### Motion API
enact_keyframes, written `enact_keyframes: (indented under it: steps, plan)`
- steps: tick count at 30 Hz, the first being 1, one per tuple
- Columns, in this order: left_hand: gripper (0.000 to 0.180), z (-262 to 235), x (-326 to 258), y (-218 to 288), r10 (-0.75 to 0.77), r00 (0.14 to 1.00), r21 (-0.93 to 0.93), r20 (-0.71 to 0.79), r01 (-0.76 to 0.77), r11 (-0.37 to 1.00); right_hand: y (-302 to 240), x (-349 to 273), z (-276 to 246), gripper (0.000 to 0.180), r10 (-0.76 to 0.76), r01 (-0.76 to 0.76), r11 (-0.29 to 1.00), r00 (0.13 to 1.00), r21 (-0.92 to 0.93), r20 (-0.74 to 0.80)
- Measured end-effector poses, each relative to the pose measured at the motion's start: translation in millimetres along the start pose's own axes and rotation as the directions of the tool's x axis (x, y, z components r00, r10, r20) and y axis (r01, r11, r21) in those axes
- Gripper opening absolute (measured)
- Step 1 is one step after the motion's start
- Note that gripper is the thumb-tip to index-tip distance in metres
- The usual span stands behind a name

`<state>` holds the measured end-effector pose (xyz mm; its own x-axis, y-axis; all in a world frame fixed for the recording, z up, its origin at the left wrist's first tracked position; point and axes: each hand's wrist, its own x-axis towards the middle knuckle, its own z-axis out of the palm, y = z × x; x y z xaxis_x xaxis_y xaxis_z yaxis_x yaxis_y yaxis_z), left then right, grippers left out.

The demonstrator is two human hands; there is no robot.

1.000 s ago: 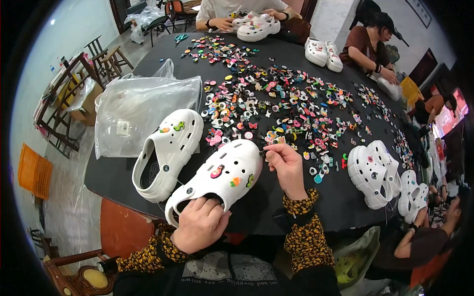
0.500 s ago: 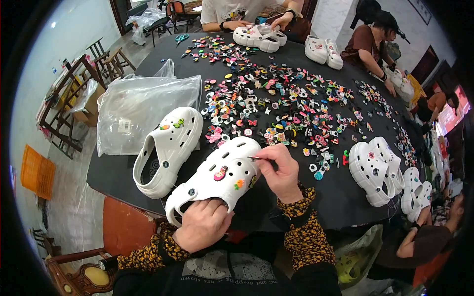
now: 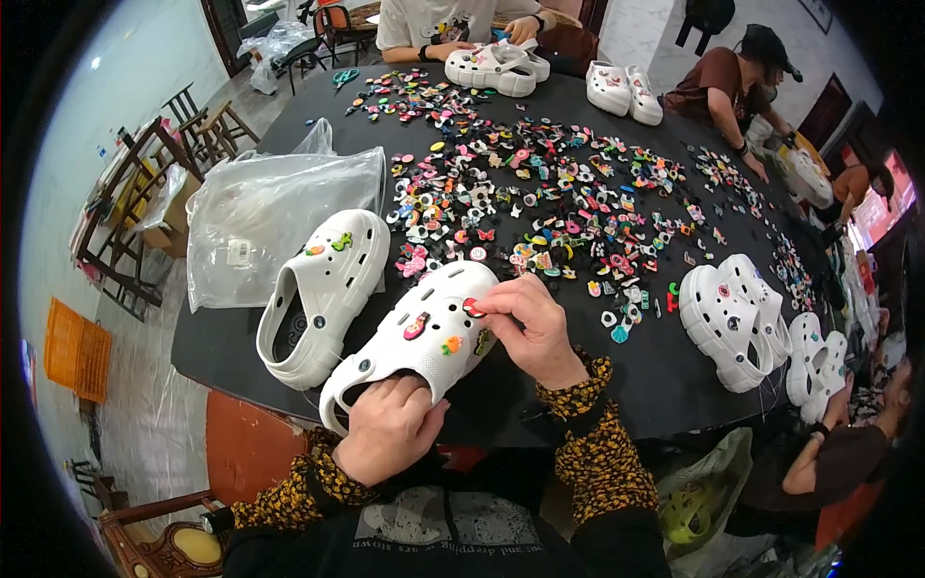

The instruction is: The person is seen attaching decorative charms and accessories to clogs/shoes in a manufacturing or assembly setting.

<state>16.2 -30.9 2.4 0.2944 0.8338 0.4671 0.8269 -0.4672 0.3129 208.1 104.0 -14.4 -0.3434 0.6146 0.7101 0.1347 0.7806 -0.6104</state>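
Observation:
A white clog [image 3: 398,349] lies tilted in front of me, toe pointing away. My left hand [image 3: 389,435] holds it, the fingers inside the foot opening and partly hidden. Between the thumb and fingertips of my right hand [image 3: 530,328] is a small red shoe charm [image 3: 473,307], against the clog's toe at one of the holes. A pink charm [image 3: 416,327], an orange flower-like charm [image 3: 451,344] and a green charm [image 3: 482,340] sit on the same toe. Beside it on the left stands the matching clog [image 3: 337,275], bearing a green charm and a small orange one.
Loose colourful charms [image 3: 568,231] cover the middle of the black table [image 3: 597,395]. A clear plastic bag [image 3: 279,217] lies at left. White clog pairs stand at right [image 3: 727,318] and far right [image 3: 621,89]. Co-workers sit around the table, one handling white clogs [image 3: 496,69].
My right hand has turned at the toe, and the charm's red face now shows between its fingertips. The clog has shifted slightly left; my left hand stays inside it.

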Motion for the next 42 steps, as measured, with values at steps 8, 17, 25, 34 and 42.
enact_keyframes:
  steps: [8,17,25,34,42]
  plan:
    - [0.018,1,-3,3,0.02,0.999,-0.004,0.049,-0.02,1.0,-1,7,10,0.016,0.025,-0.024,1.0,0.997,0.008,-0.077]
    - [0.02,1,-3,0,-0.007,0.999,-0.005,0.031,0.007,1.0,-11,11,10,0.011,-0.054,0.061,0.986,0.997,-0.154,0.048]
    - [0.02,1,-3,-3,-0.002,1.0,-0.019,0.014,0.002,1.0,-12,10,14,0.011,0.078,-0.068,0.991,0.993,-0.12,0.087]
    - [0.02,-1,-6,3,0.016,1.0,-0.036,0.015,-0.015,0.999,-27,11,9,0.012,-0.046,0.067,0.952,0.996,-0.297,0.079]
    - [0.02,0,-7,1,0.022,0.999,-0.03,0.038,-0.021,0.999,-33,16,6,0.012,-0.168,0.253,0.834,0.963,-0.491,0.212]
